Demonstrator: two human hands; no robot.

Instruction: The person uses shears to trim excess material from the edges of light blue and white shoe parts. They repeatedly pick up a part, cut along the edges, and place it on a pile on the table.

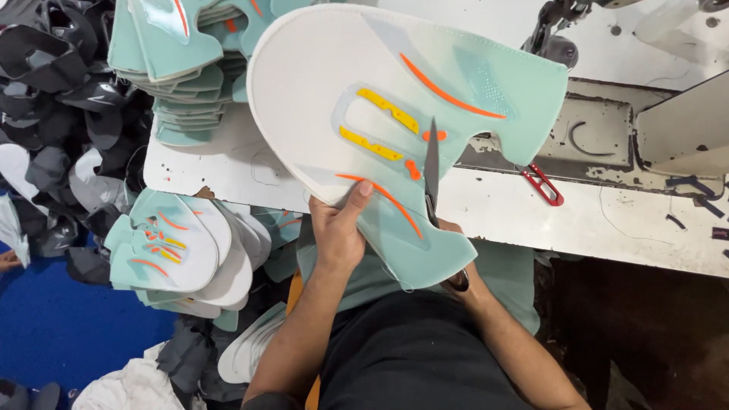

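- My left hand [336,228] holds the flat shoe upper [395,114] by its lower edge, thumb pressed on the face just below an orange stripe and the other fingers hidden behind; that grip is clenched on the piece so it stands up, tilted toward me, where I can see it.
- The shoe upper is white and mint green, with yellow and orange marks around a long slot in the middle. It hangs in the air above the front edge of the white surface [577,220], not resting on it.
- My right hand [463,277] is mostly hidden behind the lower mint flap. It is closed on the handle of the dark scissors [432,178], whose blades point straight up across the face of the piece, tips near the small orange dots by the slot. The blades look nearly together.
- Holding the piece low leaves its middle bare for the blades.
- Edges: the curved white rim of the piece reaches up to the stack of uppers [190,68] at the back of the surface, and its mint corner comes close to the sewing machine [592,129].
- A small red thread snip [543,184] lies on the surface just right of the piece, apart from it.
- Open room is to the right along the surface; to my left a second pile of uppers [178,250] and dark pieces [68,99] crowd in.
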